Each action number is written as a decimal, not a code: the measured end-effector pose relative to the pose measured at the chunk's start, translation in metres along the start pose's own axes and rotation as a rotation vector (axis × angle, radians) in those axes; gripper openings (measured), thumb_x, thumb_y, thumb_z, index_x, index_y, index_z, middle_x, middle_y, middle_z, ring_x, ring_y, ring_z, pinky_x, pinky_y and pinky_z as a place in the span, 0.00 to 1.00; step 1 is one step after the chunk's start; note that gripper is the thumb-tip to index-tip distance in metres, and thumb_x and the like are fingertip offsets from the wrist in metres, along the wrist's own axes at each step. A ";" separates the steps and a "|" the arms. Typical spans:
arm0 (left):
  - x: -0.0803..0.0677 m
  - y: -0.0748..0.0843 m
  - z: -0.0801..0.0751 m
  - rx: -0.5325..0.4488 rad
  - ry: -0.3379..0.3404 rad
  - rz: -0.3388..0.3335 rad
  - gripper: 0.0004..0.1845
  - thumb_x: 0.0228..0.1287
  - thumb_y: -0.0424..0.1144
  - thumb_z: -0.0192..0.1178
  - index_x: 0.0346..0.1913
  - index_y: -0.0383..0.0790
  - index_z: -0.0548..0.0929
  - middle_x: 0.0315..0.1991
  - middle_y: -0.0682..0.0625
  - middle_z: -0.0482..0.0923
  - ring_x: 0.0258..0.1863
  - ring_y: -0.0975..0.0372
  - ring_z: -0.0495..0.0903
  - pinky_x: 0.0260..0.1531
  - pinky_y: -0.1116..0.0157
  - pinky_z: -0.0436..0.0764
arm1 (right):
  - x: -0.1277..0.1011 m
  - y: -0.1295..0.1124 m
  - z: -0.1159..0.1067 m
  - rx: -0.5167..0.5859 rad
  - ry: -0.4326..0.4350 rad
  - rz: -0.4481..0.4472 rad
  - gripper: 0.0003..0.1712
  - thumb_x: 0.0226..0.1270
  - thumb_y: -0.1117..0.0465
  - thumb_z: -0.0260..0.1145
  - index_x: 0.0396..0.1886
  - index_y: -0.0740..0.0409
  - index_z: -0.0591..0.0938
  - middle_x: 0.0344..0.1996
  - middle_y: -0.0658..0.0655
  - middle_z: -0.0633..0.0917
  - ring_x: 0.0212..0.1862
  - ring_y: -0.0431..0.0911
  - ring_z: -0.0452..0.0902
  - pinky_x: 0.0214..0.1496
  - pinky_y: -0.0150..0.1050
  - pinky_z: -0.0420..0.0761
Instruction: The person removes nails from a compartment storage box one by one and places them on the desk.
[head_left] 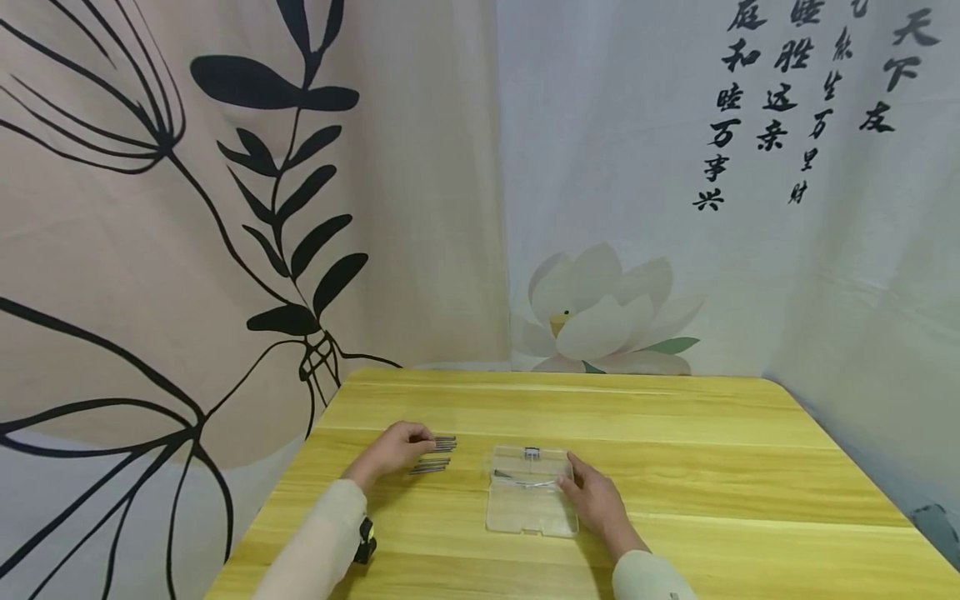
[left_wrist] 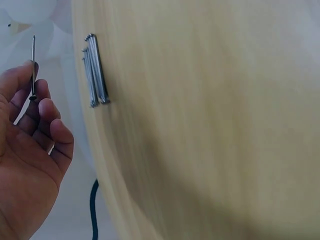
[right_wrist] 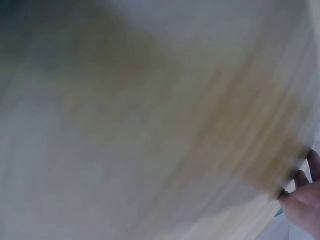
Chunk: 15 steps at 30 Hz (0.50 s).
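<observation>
My left hand (head_left: pixel 401 447) is at the left of the table, beside small groups of metal nails (head_left: pixel 431 465). In the left wrist view its thumb and forefinger pinch a single nail (left_wrist: pixel 33 67), its flat head pointing down. More nails (left_wrist: pixel 96 70) lie side by side on the table there. A clear plastic box (head_left: pixel 532 510) lies unfolded in front of me, with a few nails (head_left: pixel 525 481) in its far half. My right hand (head_left: pixel 596 500) grips the box's right edge, thumb on the inner side. The right wrist view is blurred, with that hand (right_wrist: pixel 302 205) at its edge.
The yellow wood-grain table (head_left: pixel 712 467) has a rounded far edge close to the hanging printed curtain (head_left: pixel 427 208). A black band (head_left: pixel 365 542) with a yellow patch is on my left wrist.
</observation>
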<state>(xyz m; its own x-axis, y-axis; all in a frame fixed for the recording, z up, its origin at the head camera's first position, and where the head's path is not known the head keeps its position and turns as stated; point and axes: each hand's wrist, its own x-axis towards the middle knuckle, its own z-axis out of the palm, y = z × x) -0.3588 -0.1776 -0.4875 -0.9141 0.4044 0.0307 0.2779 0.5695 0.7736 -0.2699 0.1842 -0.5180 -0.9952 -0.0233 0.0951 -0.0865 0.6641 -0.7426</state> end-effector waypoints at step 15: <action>-0.015 -0.015 0.001 0.008 -0.016 -0.004 0.08 0.73 0.36 0.58 0.41 0.34 0.83 0.32 0.48 0.78 0.30 0.59 0.72 0.30 0.63 0.73 | 0.001 -0.001 -0.002 0.001 0.010 -0.022 0.31 0.76 0.55 0.59 0.71 0.67 0.68 0.62 0.72 0.75 0.66 0.69 0.65 0.65 0.63 0.65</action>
<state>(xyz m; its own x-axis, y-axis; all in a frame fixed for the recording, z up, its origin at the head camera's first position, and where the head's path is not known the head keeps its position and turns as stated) -0.3492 -0.1914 -0.5001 -0.9103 0.4136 0.0173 0.2767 0.5770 0.7684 -0.2704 0.1849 -0.5164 -0.9925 -0.0307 0.1183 -0.1088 0.6627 -0.7409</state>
